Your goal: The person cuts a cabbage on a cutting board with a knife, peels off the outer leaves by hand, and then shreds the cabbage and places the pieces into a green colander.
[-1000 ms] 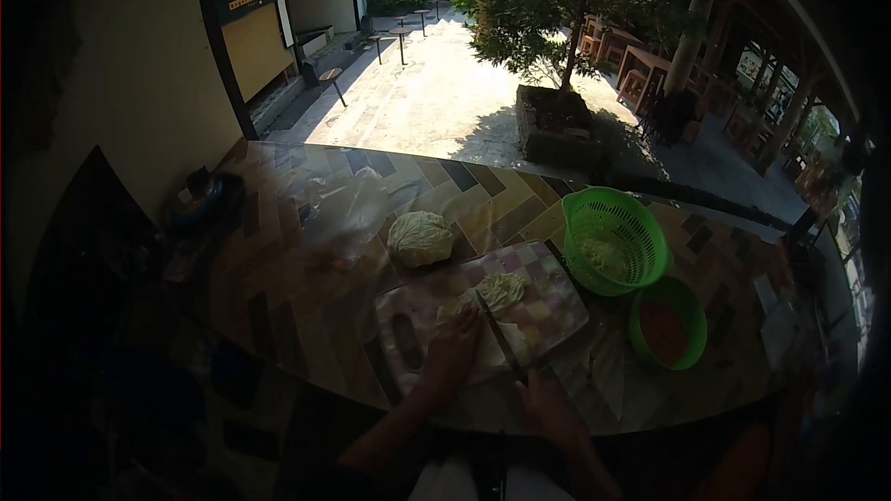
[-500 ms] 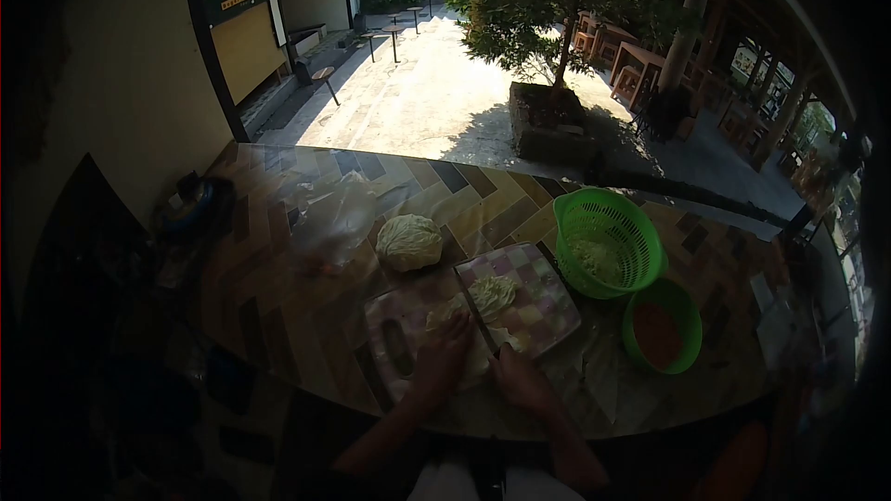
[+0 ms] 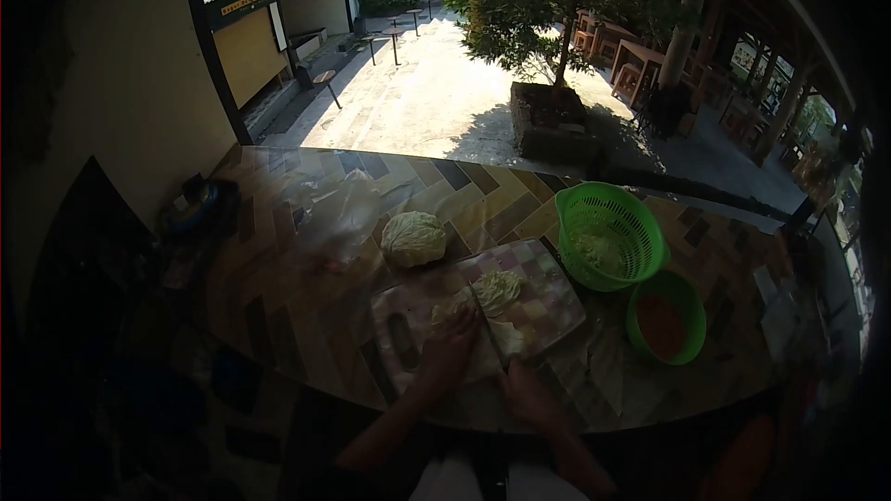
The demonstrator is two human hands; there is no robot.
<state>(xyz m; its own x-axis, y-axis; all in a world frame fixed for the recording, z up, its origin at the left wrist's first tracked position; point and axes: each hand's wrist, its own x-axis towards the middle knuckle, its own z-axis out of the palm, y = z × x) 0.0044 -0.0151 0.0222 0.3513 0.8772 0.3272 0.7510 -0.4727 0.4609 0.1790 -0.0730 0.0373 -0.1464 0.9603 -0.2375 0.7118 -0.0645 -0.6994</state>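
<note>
A checkered cutting board (image 3: 548,315) lies in front of me with cut cabbage on it. My left hand (image 3: 449,341) presses down on a piece of cabbage (image 3: 451,306) left of the blade, its fingers bent over it. My right hand (image 3: 529,394) grips the handle of a knife (image 3: 489,323), whose blade points away from me across the board, beside the left fingertips. Right of the blade lie a heap of sliced cabbage (image 3: 499,291) and a paler leaf piece (image 3: 508,338). Behind the board sits a whole-looking cabbage (image 3: 413,239).
A green colander (image 3: 640,218) with shredded cabbage (image 3: 601,254) stands right of the board. Near it is a green bowl (image 3: 694,334) holding something orange-red. Clear plastic (image 3: 339,213) lies on the patterned table (image 3: 306,334) at the left. Beyond stands a potted tree (image 3: 548,121).
My right hand and the knife have drawn back slightly toward me. My left hand stays on the cabbage. The whole view has shifted a little.
</note>
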